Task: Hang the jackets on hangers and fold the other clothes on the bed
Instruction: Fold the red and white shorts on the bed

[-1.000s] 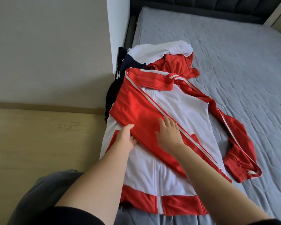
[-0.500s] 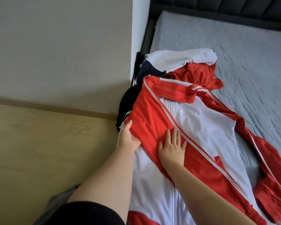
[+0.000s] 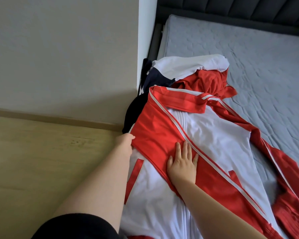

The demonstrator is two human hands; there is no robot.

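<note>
Lying flat with one red sleeve folded across its chest, the red-and-white jacket [image 3: 214, 144] is spread on the bed [image 3: 248, 45], close to the wall-side edge. The sleeve's outer edge is pinched by the left grip [image 3: 125, 144], probably so the fold can be tugged straight. It's pinned down by the right grip [image 3: 182, 164], fingers straight and flat on top. A heap of other clothes [image 3: 193, 69] sits just beyond the collar.

A short black sleeve [image 3: 76, 226] covers the top of the left arm [image 3: 100, 183]; below it the arm is bare. The left hand [image 3: 126, 144] and the right hand [image 3: 182, 165] are bare too.
</note>
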